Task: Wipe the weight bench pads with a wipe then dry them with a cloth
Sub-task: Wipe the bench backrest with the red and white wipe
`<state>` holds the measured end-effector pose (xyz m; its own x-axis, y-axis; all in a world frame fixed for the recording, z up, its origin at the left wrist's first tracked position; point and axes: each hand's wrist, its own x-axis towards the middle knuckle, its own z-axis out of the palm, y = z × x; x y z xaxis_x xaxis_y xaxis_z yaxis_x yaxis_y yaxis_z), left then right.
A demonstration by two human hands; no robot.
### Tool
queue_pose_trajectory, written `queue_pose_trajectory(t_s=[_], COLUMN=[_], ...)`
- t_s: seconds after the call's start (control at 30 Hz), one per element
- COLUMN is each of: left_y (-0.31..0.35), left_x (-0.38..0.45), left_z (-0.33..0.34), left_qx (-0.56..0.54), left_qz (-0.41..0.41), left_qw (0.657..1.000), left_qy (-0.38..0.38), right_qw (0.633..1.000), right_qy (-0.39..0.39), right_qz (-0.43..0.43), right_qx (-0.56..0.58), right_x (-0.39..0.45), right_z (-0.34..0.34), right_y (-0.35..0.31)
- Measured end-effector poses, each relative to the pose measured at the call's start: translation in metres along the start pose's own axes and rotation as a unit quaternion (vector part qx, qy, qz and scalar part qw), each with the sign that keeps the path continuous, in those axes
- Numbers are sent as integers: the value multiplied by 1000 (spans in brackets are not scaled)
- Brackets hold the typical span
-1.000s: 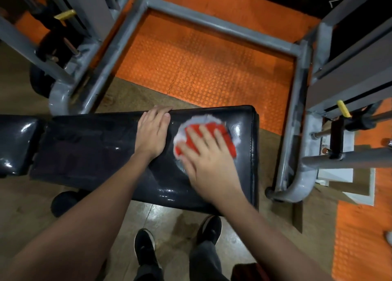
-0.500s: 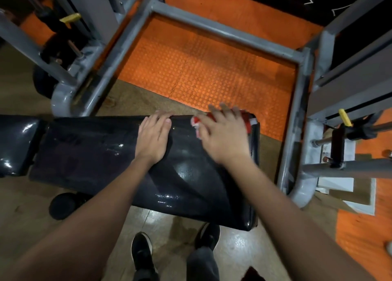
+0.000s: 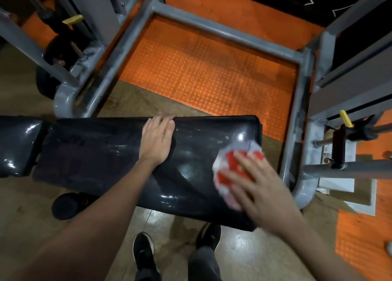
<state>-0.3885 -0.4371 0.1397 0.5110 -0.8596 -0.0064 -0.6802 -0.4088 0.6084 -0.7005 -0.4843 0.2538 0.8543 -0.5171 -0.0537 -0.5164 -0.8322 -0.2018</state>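
Your right hand presses the red-and-white cloth flat under spread fingers at the right end of the pad; your left hand rests flat, fingers together, on the far edge. Press evenly and overlap strokes leftward over the wet streaks.

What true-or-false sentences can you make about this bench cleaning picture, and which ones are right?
1. The right hand presses a red and white cloth on the black bench pad. True.
2. The left hand holds a spray bottle. False: it rests flat on the pad and holds nothing.
3. The cloth is at the pad's left end. False: it is near the right end.
4. The floor mat beyond the bench is orange. True.
5. The person is barefoot. False: they wear black shoes.
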Motion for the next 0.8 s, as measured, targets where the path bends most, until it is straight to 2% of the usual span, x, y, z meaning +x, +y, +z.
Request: queue_pose_trajectory(t_s=[0.1, 0.23, 0.3, 0.4, 0.5, 0.57, 0.67, 0.8], left_y=[1, -3, -6, -6, 0, 3, 2, -2], left_x=[0, 0, 1, 3, 1, 0, 0, -5], left_z=[1, 3, 5, 1, -2, -5, -8, -8], left_qx=[-2, 0, 10, 1, -7, -7, -16, -27], left_qz=[-2, -7, 10, -1, -12, -4, -5, -7], left_qw=[1000, 1000, 1000, 1000, 1000, 1000, 999, 998], left_qy=[-1, -9, -13, -21, -25, -30, -44, -47], right_qw=[995, 989, 990, 996, 999, 999, 999, 992], right_qy=[63, 61, 61, 59, -14, -33, -6, 89], right_qz=[73, 125, 115, 64, 21, 9, 16, 79], right_qx=[-8, -56, -57, -28, -34, -31, -29, -37], right_x=[77, 144, 137, 82, 4, -38, -50, 28], right_z=[7, 32, 41, 44, 40, 33, 12, 9], right_y=[22, -15, -44, -81, -99, -89, -52, -8])
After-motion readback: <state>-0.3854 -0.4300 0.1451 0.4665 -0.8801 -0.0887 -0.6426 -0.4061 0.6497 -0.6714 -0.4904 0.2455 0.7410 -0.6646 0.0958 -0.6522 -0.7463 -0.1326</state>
